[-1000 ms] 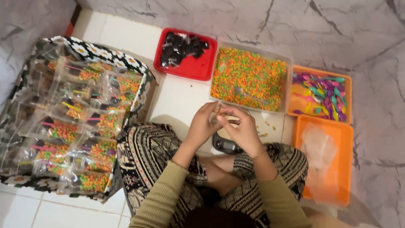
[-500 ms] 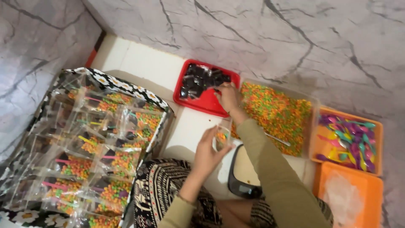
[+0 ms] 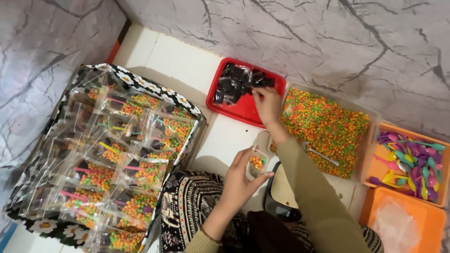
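Observation:
My left hand (image 3: 238, 179) holds up a small clear plastic bag (image 3: 256, 162) with a little colourful cereal in its bottom. My right hand (image 3: 267, 104) reaches forward over the red tray (image 3: 243, 108) and pinches a dark wrapped piece (image 3: 255, 89) from the pile of dark pieces (image 3: 234, 84) in it. Beside that tray, to the right, is a clear tub of orange, green and yellow cereal (image 3: 328, 129) with a metal spoon (image 3: 318, 152) lying in it.
A flower-print bag (image 3: 101, 154) of several filled clear packets stands at the left. An orange tray of coloured plastic spoons (image 3: 410, 164) and an orange tray of empty clear bags (image 3: 398, 225) are at the right. A small scale (image 3: 283, 197) lies under my right forearm. A marble wall runs behind.
My hands were together in front of me over my lap; my right hand has since reached out to the red tray and closed on a dark piece. The left hand keeps the small bag.

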